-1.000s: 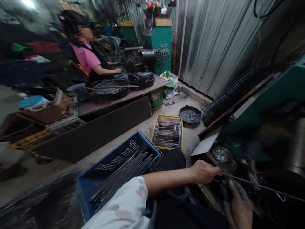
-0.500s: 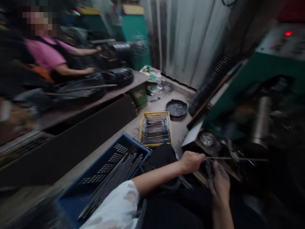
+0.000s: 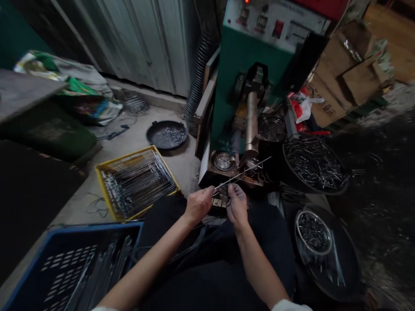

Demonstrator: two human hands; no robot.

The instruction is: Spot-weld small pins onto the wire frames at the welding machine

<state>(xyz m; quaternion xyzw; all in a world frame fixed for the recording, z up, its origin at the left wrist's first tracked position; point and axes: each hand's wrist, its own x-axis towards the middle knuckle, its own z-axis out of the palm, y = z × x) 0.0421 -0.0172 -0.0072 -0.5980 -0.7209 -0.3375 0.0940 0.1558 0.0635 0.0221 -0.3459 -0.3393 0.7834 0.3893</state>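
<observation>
A thin metal rod (image 3: 248, 173) slants up and to the right from my left hand (image 3: 200, 204), whose fingers are closed around its near end. Just below the rod is my right hand (image 3: 237, 204), its darkened fingertips pinched together; what they hold is too small to make out. Beyond both hands stands a green machine (image 3: 223, 93) with a brass-coloured cylinder (image 3: 252, 123). The rod's far tip reaches in front of the machine's base. Beside the cylinder's lower end, a small round dish (image 3: 223, 161) holds tiny metal pieces.
At left are a yellow crate (image 3: 105, 190) of rods and a blue crate (image 3: 48, 255) with more rods. A black pan (image 3: 152, 140) lies on the floor. To the right stand a large bowl (image 3: 288, 170) of metal pieces, a steel bowl (image 3: 330, 242) and cardboard (image 3: 327, 101).
The view has swung right, bringing the machine to the middle and the co-worker out of sight. My left hand still grips the rod, which now points up and rightward.
</observation>
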